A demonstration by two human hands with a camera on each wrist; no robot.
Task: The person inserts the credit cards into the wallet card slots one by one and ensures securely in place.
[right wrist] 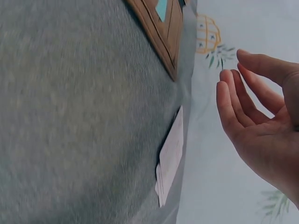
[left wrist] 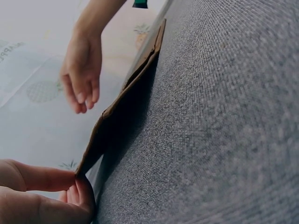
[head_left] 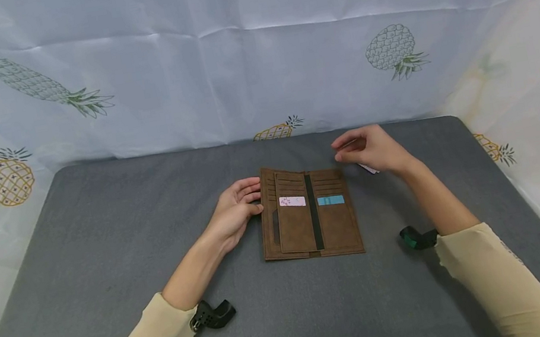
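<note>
A brown wallet (head_left: 296, 230) lies opened out on the grey table, its card slots facing up. One slot on its left half shows a pink-and-white card (head_left: 292, 201); a blue card (head_left: 331, 200) peeks from the right half. My left hand (head_left: 235, 211) pinches the wallet's left edge between thumb and fingers, and the left wrist view shows that edge lifted off the cloth. Above a small stack of pale cards (right wrist: 171, 156), right of the wallet, hovers my right hand (head_left: 372, 149), fingers loosely bent with nothing between them.
Grey cloth covers the table (head_left: 146, 202). Behind it and along the sides hangs a white curtain (head_left: 232, 78) printed with pineapples. A black wrist camera (head_left: 212, 315) sits on the left wrist, another camera (head_left: 418, 238) on the right.
</note>
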